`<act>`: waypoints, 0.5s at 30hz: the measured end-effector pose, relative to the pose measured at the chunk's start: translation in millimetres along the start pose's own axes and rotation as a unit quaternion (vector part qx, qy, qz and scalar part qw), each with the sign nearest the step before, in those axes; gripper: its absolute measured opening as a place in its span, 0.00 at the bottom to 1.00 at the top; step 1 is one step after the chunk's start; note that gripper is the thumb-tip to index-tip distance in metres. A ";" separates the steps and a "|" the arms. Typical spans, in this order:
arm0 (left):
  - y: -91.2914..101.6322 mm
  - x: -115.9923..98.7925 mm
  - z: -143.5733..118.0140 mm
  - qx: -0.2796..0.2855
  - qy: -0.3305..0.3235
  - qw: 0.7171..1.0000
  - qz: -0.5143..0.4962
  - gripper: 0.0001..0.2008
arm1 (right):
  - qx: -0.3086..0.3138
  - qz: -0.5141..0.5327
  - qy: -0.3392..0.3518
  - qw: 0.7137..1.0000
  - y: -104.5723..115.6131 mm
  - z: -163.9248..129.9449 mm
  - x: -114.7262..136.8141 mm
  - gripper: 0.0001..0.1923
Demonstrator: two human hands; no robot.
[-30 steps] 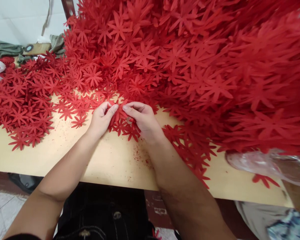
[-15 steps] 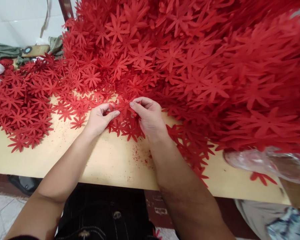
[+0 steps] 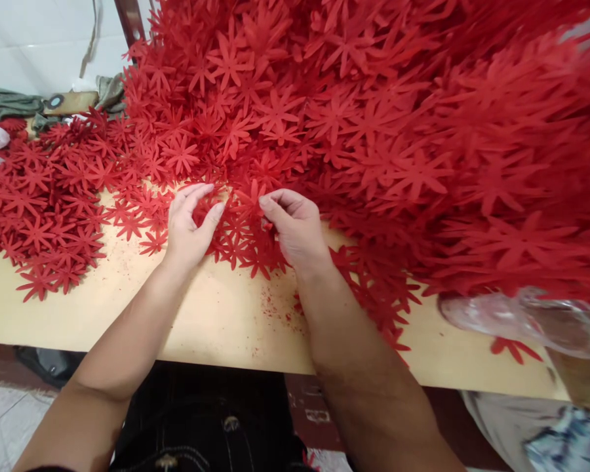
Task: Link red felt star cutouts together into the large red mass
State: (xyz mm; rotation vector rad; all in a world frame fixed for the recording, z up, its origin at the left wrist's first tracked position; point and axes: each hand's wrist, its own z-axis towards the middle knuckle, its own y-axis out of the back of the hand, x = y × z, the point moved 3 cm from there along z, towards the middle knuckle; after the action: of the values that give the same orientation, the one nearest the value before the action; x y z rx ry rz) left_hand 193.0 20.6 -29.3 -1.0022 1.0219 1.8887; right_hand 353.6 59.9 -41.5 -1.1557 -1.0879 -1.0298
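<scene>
Right hand [image 3: 297,229] pinches one red flower cutout [image 3: 252,196] at the heap's [image 3: 373,131] front edge; left hand [image 3: 187,226] rests spread beside it. Maybe a few sorted flat on the counter [image 3: 216,321], the mountain's barely dented.

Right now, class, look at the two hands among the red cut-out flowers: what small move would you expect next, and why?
Probably the left hand closes on a loose flower. Its fingers are spread open over the red flowers on the board, holding nothing, while the right hand already pinches one flower at the pile's edge.
</scene>
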 end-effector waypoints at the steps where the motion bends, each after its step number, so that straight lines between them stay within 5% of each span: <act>1: -3.3 -1.7 -1.7 0.027 0.015 0.999 -0.034 0.16 | 0.010 -0.006 -0.008 1.000 -2.6 -1.5 0.2 0.19; 5: -18.4 -2.7 -9.3 0.112 0.101 0.978 -0.146 0.15 | 0.063 -0.019 -0.020 0.998 -12.0 -5.8 1.5 0.19; 11: -17.0 5.6 -7.2 0.048 0.169 0.964 -0.199 0.07 | 0.062 -0.019 -0.013 0.998 -12.4 -5.5 0.7 0.24; 15: -18.5 11.0 -5.3 0.059 0.215 0.946 -0.235 0.07 | 0.052 -0.029 0.022 0.998 -10.8 -3.4 2.0 0.25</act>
State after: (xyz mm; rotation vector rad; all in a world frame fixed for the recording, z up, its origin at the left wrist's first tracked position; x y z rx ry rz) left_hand 206.0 26.0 -46.4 -1.4762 1.0069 1.2321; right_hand 343.7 55.1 -38.0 -1.0186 -1.1319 -1.0266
